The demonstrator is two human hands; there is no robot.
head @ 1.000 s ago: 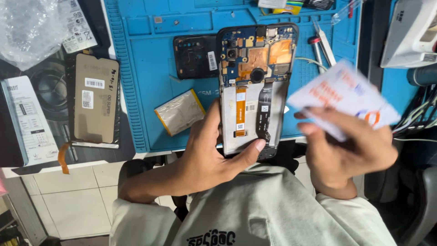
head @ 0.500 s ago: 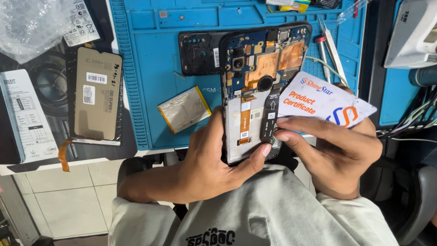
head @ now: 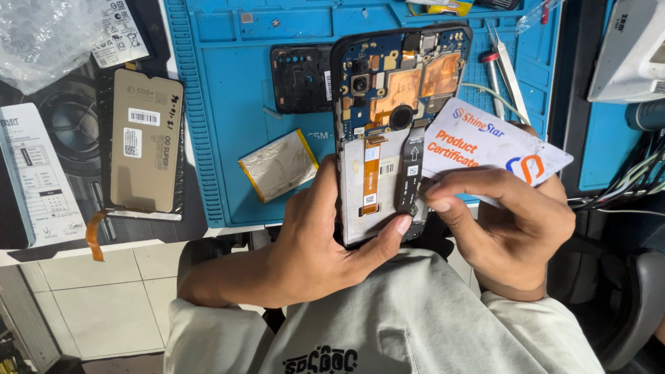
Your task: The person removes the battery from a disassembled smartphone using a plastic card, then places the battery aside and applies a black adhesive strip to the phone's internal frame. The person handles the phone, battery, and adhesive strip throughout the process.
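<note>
The scene is evenly and brightly lit from overhead. Soft shadows are cast beneath the left hand (head: 318,242); mild glare is seen on the plastic bag (head: 41,34). Focus is sharp centrally, with slight edge distortion.

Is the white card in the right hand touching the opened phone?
Touching: the head view shows the white card's corner lying against the opened phone's right edge, pinched by the right hand.

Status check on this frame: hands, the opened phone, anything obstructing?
Left hand grips opened phone from below. Right hand presses white card edge at phone's lower right side. Nothing blocking; loose battery lies apart on blue mat.
</note>
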